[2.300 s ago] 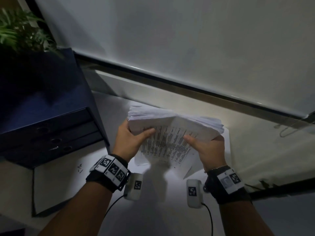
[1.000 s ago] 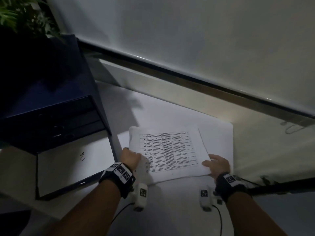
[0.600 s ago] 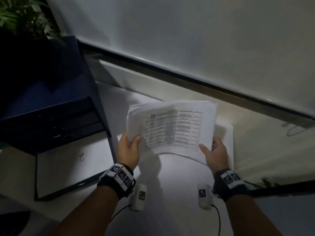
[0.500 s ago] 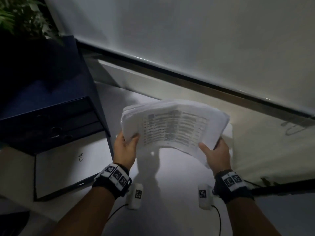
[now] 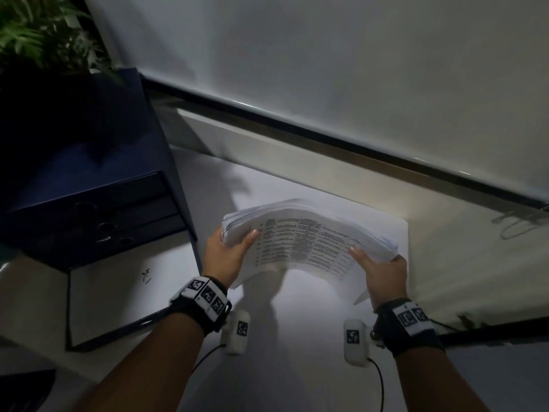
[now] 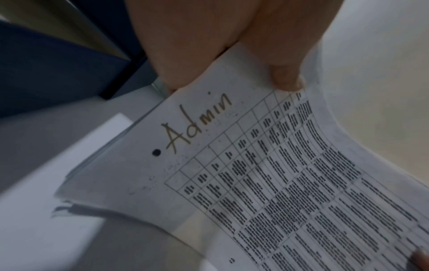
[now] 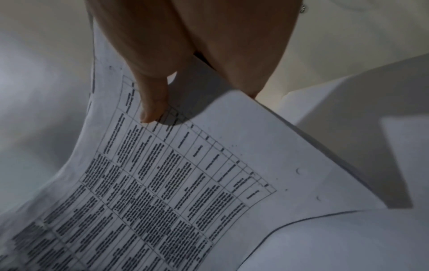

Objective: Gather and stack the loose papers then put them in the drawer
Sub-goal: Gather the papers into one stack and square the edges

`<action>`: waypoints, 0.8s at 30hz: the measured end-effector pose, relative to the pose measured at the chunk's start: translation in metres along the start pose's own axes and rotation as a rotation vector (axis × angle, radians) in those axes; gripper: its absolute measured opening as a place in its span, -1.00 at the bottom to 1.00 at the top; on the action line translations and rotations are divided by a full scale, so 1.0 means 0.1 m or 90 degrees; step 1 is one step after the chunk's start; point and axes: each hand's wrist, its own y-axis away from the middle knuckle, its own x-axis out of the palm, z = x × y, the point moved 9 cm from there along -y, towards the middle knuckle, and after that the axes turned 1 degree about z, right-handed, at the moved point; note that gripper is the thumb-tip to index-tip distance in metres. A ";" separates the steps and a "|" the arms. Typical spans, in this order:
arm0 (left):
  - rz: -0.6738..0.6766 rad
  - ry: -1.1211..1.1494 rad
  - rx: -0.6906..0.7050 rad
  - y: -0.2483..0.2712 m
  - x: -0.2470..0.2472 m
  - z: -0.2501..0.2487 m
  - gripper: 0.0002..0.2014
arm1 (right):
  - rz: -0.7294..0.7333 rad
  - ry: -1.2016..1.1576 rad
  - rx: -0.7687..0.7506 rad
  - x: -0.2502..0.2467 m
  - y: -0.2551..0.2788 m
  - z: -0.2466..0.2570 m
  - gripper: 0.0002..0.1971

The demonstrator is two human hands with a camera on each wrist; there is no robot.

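Note:
A thick stack of printed papers (image 5: 306, 242) arches above the white desk (image 5: 297, 337), its top sheet a table of text. My left hand (image 5: 228, 251) grips the stack's left end, thumb on top. My right hand (image 5: 377, 269) grips the right end the same way. The left wrist view shows the papers (image 6: 267, 183) with "Admin" handwritten by my thumb. The right wrist view shows my thumb pressed on the table sheet (image 7: 185, 183). A dark blue drawer unit (image 5: 89, 185) stands at left, and its bottom drawer (image 5: 118, 292), pulled out, holds a white sheet.
A potted plant (image 5: 44, 34) sits on top of the drawer unit. A white wall and a dark-edged ledge (image 5: 326, 135) run behind the desk. A metal clip (image 5: 517, 224) lies at far right. One white sheet (image 5: 395, 230) stays on the desk under the stack.
The stack lay flat on the desk a second ago; both hands have lifted it, and it now bows upward between them, shifted slightly right and lower.

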 end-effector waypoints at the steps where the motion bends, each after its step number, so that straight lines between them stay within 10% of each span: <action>1: -0.010 -0.021 -0.001 -0.03 0.00 0.00 -0.81 | 0.002 -0.002 0.005 0.00 0.00 0.00 -0.78; 11: 0.102 -0.372 0.222 -0.36 0.16 -1.09 -0.81 | -0.017 0.202 -0.104 -0.23 -0.07 0.46 -0.40; 18: 0.353 -0.490 0.238 -0.19 0.69 -1.45 -0.89 | 0.230 0.446 -0.170 0.61 0.13 0.65 0.04; 24: 0.456 -0.519 0.252 -0.20 0.81 -1.76 -0.75 | 0.374 0.219 -0.072 0.98 0.33 0.79 -0.74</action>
